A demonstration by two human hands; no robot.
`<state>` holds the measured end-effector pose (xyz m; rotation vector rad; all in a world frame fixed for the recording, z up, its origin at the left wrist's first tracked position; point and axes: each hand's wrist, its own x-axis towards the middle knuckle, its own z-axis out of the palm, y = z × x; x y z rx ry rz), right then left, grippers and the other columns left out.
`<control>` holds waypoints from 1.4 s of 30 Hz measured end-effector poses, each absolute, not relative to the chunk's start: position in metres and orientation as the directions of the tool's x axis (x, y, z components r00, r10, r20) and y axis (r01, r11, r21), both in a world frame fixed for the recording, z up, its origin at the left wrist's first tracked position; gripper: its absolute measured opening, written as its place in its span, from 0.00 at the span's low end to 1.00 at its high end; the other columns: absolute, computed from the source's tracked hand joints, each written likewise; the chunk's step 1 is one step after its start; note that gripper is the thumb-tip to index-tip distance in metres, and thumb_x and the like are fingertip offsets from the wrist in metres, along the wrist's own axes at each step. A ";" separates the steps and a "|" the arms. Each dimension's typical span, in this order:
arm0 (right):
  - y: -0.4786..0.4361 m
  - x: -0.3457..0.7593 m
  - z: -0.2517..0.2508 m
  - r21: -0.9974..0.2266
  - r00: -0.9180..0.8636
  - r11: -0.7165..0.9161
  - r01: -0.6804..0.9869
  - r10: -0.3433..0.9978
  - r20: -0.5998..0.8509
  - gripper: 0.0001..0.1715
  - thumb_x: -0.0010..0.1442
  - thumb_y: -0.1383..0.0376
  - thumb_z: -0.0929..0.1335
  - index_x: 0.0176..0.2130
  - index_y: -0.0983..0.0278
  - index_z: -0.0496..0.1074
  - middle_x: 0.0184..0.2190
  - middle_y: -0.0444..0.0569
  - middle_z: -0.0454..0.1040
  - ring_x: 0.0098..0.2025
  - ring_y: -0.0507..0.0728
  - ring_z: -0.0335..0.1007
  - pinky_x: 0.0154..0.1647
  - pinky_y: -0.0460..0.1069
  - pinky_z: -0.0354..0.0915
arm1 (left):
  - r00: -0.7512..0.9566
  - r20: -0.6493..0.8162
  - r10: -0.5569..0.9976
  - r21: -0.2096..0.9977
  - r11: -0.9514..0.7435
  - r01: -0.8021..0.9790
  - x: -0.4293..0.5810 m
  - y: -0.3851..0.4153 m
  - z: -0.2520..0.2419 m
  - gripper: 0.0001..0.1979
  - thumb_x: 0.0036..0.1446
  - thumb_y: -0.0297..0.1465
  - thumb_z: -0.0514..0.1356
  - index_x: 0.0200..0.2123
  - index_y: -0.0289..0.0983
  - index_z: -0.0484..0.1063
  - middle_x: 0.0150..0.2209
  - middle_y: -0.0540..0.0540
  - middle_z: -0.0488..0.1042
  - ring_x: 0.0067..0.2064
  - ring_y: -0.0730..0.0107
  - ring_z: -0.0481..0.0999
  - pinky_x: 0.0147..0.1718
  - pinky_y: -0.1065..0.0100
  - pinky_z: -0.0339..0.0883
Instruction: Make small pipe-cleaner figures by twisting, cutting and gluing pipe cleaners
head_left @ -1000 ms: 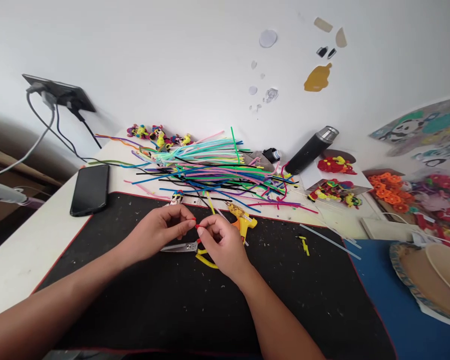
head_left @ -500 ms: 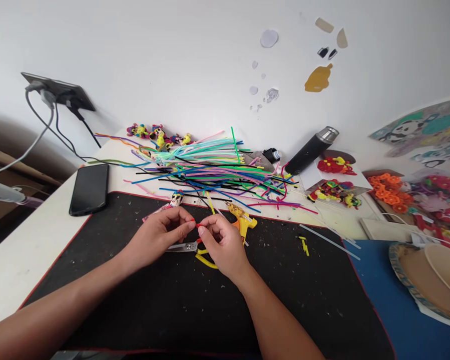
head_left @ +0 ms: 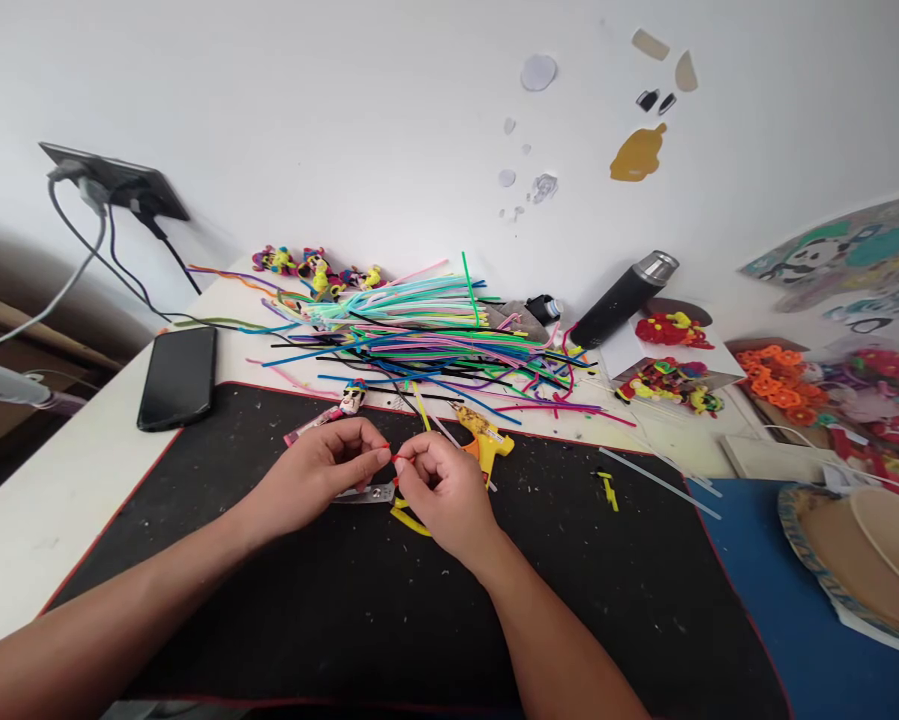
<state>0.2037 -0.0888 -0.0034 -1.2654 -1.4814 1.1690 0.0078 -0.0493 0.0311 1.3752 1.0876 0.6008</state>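
My left hand [head_left: 320,472] and my right hand [head_left: 443,490] meet over the black mat [head_left: 329,620], fingers pinched together on a small red pipe cleaner piece [head_left: 393,456] held between them. Under the hands lie scissors [head_left: 366,493] with yellow handles. A yellow glue gun [head_left: 485,436] lies just right of my right hand. A big pile of coloured pipe cleaners [head_left: 434,340] spreads behind the hands. A small figure [head_left: 353,398] lies at the mat's far edge.
A black phone [head_left: 177,376] lies at the left, cables [head_left: 111,260] run up to a wall socket. A black flask [head_left: 621,298] lies at the back right, near finished pipe-cleaner figures [head_left: 670,385] and orange flowers [head_left: 779,375]. A woven tray [head_left: 831,560] sits on blue at the right.
Both hands stay pinched on the red piece with only slight finger shifts. A pink item at the mat's far edge, left of the hands, has come into view.
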 end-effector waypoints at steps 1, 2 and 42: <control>-0.089 0.204 -0.003 -0.974 -0.142 0.055 0.218 0.990 0.024 0.04 0.66 0.62 0.69 0.38 0.60 0.72 0.19 0.34 0.59 0.21 0.50 0.53 0.23 0.47 0.52 | 0.436 -0.253 0.864 0.954 0.148 0.260 0.007 -0.048 0.031 0.21 0.60 0.50 0.66 0.33 0.37 0.75 0.24 0.54 0.68 0.26 0.72 0.65 0.26 0.71 0.58; -0.088 0.204 -0.003 -0.971 -0.152 0.056 0.232 0.988 0.021 0.04 0.66 0.62 0.69 0.38 0.60 0.72 0.18 0.34 0.59 0.20 0.50 0.53 0.23 0.47 0.51 | 0.448 -0.244 0.860 0.951 0.123 0.283 0.005 -0.047 0.032 0.20 0.61 0.50 0.65 0.34 0.37 0.76 0.25 0.53 0.69 0.27 0.72 0.65 0.27 0.71 0.59; -0.087 0.203 0.005 -0.982 -0.103 0.027 0.189 0.995 0.007 0.06 0.65 0.60 0.70 0.37 0.60 0.72 0.19 0.36 0.60 0.22 0.51 0.54 0.24 0.48 0.53 | 0.405 -0.196 0.893 0.959 0.089 0.268 0.011 -0.049 0.032 0.21 0.60 0.51 0.66 0.33 0.37 0.76 0.24 0.53 0.67 0.26 0.72 0.63 0.25 0.71 0.58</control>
